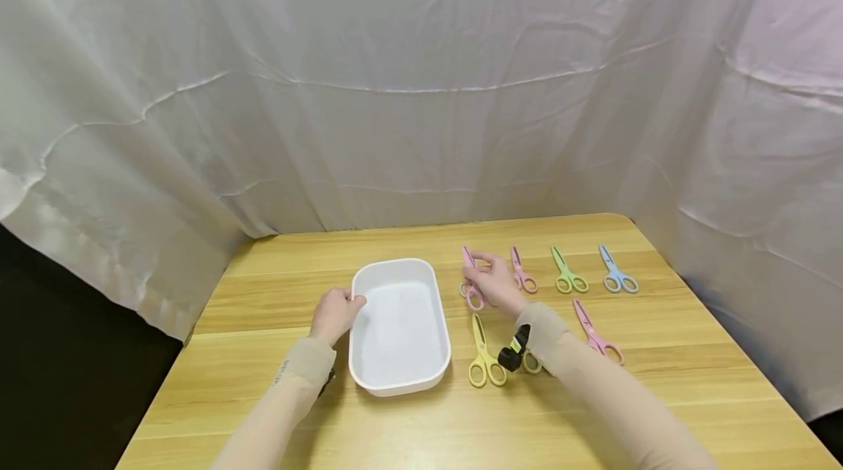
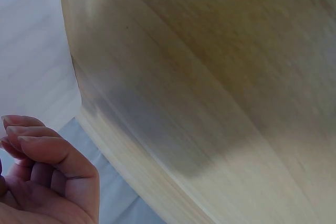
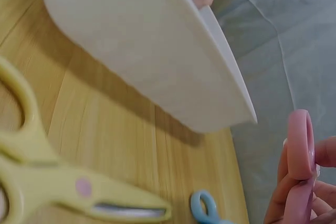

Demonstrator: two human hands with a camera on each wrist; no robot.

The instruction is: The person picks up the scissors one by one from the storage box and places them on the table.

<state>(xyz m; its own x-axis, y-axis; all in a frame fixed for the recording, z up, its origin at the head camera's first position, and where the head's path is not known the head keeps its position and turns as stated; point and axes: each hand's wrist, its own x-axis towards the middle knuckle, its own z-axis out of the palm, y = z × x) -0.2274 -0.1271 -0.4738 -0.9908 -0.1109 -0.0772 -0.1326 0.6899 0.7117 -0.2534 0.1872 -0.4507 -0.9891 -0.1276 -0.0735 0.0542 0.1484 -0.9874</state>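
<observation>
On the left of the scissors stands a white rectangular tray (image 1: 402, 387). My left hand (image 1: 334, 315) pinches its left rim, thumb over the edge; the left wrist view catches only curled fingers (image 2: 52, 156) above the wooden table. My right hand (image 1: 498, 284) holds pink scissors (image 1: 475, 299), blades pointing away from me. Close up in the right wrist view, the fingers are around the pink finger loops (image 3: 300, 150). Below them on the table lie light blue scissors (image 3: 207, 207), mostly hidden. Nearer to me rest yellow scissors (image 1: 486, 366).
To the right lie more pink scissors (image 1: 525, 277), green scissors (image 1: 568, 276), blue scissors (image 1: 617, 276) and another pink pair (image 1: 596, 337). A second yellow pair (image 1: 532, 363) is mostly under my right wrist. Grey curtains (image 1: 408, 133) border the wooden table (image 1: 276, 309) behind and beside.
</observation>
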